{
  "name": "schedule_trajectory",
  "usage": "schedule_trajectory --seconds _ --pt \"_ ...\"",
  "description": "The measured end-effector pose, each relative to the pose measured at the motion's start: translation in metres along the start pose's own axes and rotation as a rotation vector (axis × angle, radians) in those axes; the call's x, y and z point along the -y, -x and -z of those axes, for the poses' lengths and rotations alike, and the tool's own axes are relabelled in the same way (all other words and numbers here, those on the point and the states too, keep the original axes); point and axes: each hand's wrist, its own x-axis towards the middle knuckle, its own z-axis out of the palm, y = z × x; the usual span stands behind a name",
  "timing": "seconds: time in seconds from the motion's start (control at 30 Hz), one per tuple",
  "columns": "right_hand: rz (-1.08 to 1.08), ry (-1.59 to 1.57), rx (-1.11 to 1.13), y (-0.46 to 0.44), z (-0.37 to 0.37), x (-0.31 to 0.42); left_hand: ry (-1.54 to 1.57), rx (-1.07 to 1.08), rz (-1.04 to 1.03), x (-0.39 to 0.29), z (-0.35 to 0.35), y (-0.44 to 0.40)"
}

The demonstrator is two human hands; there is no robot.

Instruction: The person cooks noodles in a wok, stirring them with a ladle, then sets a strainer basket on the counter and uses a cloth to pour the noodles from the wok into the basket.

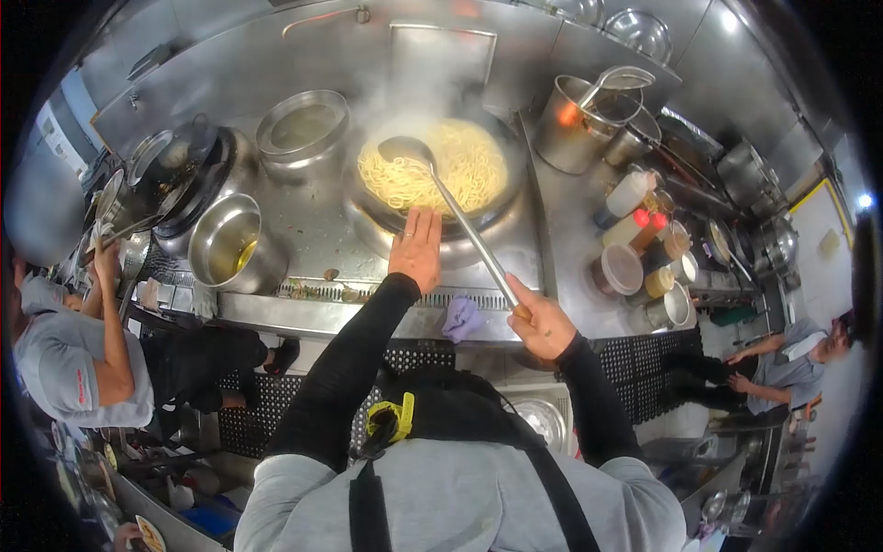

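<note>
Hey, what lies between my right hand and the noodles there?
In the head view, the long metal handle of the ladle slants between your right hand and the noodles, passing above the steel counter.

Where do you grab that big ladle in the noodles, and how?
Best by the brownish end of the ladle, coming from the person's side, as the right hand does. The long handle slants that way, so that end is probably cooler, far from the steaming noodles.
</note>
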Motion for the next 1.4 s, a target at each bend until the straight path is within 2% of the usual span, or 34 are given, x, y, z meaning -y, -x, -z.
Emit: schedule_trajectory --seconds 0.07,0.13,0.4,0.7,0.9,0.97,1.03,1.13,1.23,1.3,1.33,1.4 --pt "0.085 0.127 -0.033 0.01 -0.008 -0.003 0.004 0.002 0.0 -0.001 0.002 0.0" --pt "0.071 0.157 -0.034 0.024 -0.014 -0.008 -0.028 -0.001 -0.006 0.002 -0.003 -0.002" --pt "-0.074 0.327 0.01 0.075 0.004 -0.02 -0.026 -0.063 -0.028 0.003 -0.01 -0.003" --pt "-0.197 0.574 0.002 0.057 0.02 -0.033 -0.021 -0.081 -0.056 0.005 -0.008 -0.001" --pt "-0.075 0.353 -0.147 0.035 0.001 -0.061 0.04 -0.008 -0.002 0.007 -0.008 -0.001" --pt "-0.169 0.191 -0.166 0.027 -0.006 -0.049 0.038 0.108 0.042 0.005 -0.002 -0.001" --pt "-0.244 0.122 -0.167 0.011 -0.002 -0.034 0.073 0.098 0.027 0.008 -0.006 -0.001" --pt "-0.103 0.232 -0.178 -0.032 0.015 -0.014 0.05 0.041 0.006 0.008 -0.005 0.002" --pt "0.157 0.468 -0.148 -0.098 0.04 -0.011 0.042 0.018 0.019 0.006 -0.003 0.004" --pt "0.176 0.551 -0.062 -0.143 0.055 0.006 0.037 0.014 0.021 0.007 -0.006 0.004" --pt "0.284 0.573 -0.054 -0.166 0.061 0.007 0.042 0.018 0.022 0.008 -0.009 0.004" --pt "0.342 0.788 0.014 -0.211 0.07 0.019 0.013 0.051 0.026 0.009 -0.007 0.003"
